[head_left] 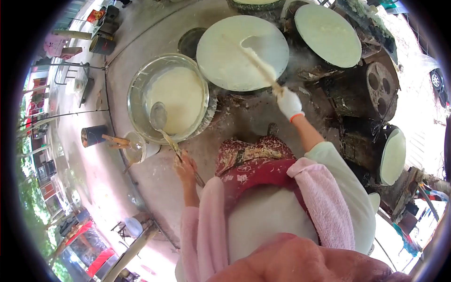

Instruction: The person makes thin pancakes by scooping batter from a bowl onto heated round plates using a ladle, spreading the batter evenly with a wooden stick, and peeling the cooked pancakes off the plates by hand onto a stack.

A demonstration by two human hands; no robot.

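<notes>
My left hand (185,168), bare, is wrapped round the long handle of a ladle (159,115). The ladle's bowl is over a wide basin (134,101) of pale, creamy batter (176,96). My right hand (290,104), in a white glove with an orange cuff, grips a batter-coated wooden stick (258,62). The stick reaches up and left across a large round griddle (211,77), which is covered in a pale layer. Beside the stick, a greyer patch shows in that layer. Where the stick's far end touches is blurred.
More round griddles with pale layers (329,35) (393,156) stand on the right, near a dark drum stove (381,87) with holes. Left of the basin are a clear container (135,148) with wooden handles and a dark bucket (94,135). A dark round pot (190,43) sits behind the basin.
</notes>
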